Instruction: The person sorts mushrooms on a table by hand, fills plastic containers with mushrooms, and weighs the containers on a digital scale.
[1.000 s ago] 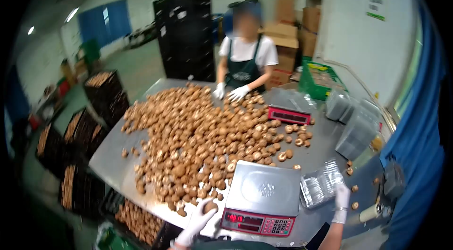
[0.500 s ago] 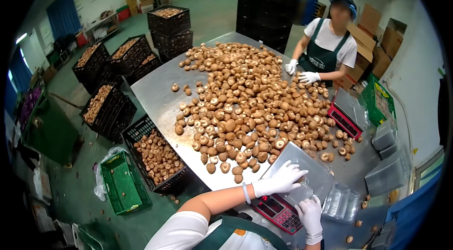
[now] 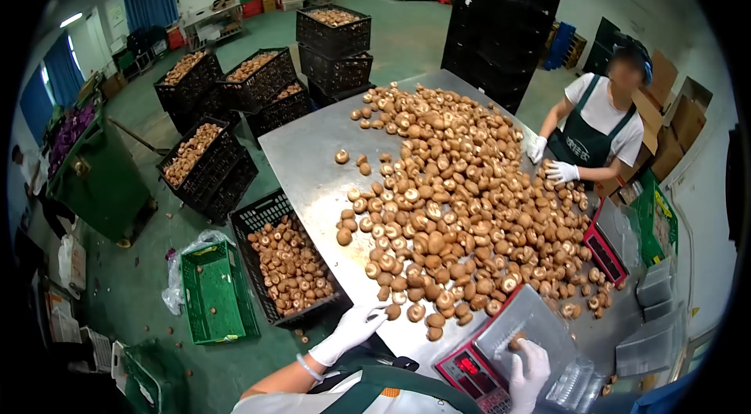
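Brown mushrooms lie in a large heap on the metal table. My left hand, in a white glove, is at the table's near edge with fingers stretched out and open. Its fingertips are beside a single mushroom; whether they touch is unclear. My right hand, also gloved, is over the clear plastic tray on the red scale. Its thumb and fingers appear closed around a mushroom at the tray. The scale's red digits are lit but blurred.
A black crate of mushrooms and a green crate stand left of the table. Across the table a co-worker handles mushrooms near a second red scale. Clear plastic trays are stacked at right.
My left hand has moved from the tray on the scale to the table's near left edge. My right hand has shifted to the tray's mushroom. The view has turned left.
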Tool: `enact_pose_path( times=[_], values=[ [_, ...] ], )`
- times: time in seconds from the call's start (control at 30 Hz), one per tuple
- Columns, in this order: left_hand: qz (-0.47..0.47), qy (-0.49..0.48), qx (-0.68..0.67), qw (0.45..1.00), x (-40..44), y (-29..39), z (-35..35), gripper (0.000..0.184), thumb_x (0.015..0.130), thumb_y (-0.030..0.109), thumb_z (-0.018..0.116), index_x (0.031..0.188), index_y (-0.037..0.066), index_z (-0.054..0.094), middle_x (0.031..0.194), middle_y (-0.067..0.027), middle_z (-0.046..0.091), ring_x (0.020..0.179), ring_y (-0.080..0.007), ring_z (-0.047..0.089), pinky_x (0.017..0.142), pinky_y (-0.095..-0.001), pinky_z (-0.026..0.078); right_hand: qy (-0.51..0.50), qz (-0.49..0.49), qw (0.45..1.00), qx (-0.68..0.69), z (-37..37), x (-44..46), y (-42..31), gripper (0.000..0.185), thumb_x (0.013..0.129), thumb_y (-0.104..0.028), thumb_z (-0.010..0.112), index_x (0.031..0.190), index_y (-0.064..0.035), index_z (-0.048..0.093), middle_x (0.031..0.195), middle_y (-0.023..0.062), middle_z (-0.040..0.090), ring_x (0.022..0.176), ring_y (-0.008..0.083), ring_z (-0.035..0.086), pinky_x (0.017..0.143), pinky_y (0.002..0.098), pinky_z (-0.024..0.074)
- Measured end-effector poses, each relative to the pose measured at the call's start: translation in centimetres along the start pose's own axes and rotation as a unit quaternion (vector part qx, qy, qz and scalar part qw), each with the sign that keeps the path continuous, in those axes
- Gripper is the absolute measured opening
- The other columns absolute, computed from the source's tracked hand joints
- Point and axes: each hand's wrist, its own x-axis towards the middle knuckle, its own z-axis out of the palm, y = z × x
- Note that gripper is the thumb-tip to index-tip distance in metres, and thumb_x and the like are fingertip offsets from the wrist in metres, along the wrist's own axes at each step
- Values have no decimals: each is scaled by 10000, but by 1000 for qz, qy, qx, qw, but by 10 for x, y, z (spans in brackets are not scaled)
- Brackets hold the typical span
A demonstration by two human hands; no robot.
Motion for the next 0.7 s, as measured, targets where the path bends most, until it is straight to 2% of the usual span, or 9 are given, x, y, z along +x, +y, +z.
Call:
enact_pose_path(
  times=[0.13,0.17,0.33,0.4,0.43,0.47,0.53,0.6,0.7],
  values=[
    [-30,23,12,999,22,-34,-42,317,857,193,607,1140,50,611,1035,-164,645,885,-265,658,799,-347,519,-24,-57,998,12,70,43,-43,277,739,-25,630,1014,-59,620,939,113,629,854,265,602,775,365,487],
    [-58,20,-16,998,29,-39,-49,326,856,184,601,1153,50,607,1066,-161,638,896,-258,656,801,-342,521,-53,-92,993,48,80,49,-47,253,847,-144,621,1082,-50,622,1092,157,619,1046,284,554,955,418,398],
    [11,55,-23,998,63,-84,-95,361,857,243,575,1195,114,574,1033,-167,627,947,-329,594,853,-377,476,-82,-48,981,168,170,90,-65,293,864,-125,613,1126,0,579,1124,175,588,1042,310,548,916,379,434],
    [12,80,-6,997,63,-78,-129,364,875,277,566,1198,107,570,1045,-159,622,974,-322,583,854,-380,469,-84,-95,987,99,210,110,-43,332,871,-134,614,1165,9,553,1182,174,554,1072,307,534,953,381,416],
    [-7,84,12,996,67,-91,-142,380,890,293,552,1221,105,560,1083,-162,605,1007,-315,570,880,-376,455,-100,-97,990,31,209,124,-57,394,869,-133,621,1221,5,513,1253,175,500,1127,301,500,983,384,397],
    [-28,81,25,996,63,-104,-150,397,904,309,539,1244,104,550,1120,-165,588,1041,-307,556,906,-371,441,-137,-26,984,115,229,135,-38,497,867,-174,632,1298,-8,448,1326,199,432,1206,307,432,1003,394,381],
    [-61,109,23,992,51,-109,-174,398,899,327,538,1220,93,558,1118,-157,604,1031,-318,569,894,-378,453,-82,-94,992,-22,234,156,-50,567,865,-193,632,1350,-23,392,1372,214,380,1269,306,357,1018,404,366],
    [-85,120,22,989,38,-119,-189,411,903,351,530,1219,90,559,1152,-154,597,1057,-316,565,907,-381,448,-67,0,997,-23,251,171,-55,620,849,-230,643,1374,-34,378,1412,213,350,1302,347,315,1087,426,269],
    [-125,140,-29,982,21,-136,-189,420,904,365,531,1230,103,557,1133,-126,617,1045,-267,588,893,-350,461,-48,14,997,56,266,188,-78,610,851,-229,639,1368,-34,382,1402,210,354,1292,343,320,1078,423,273]
  ],
)
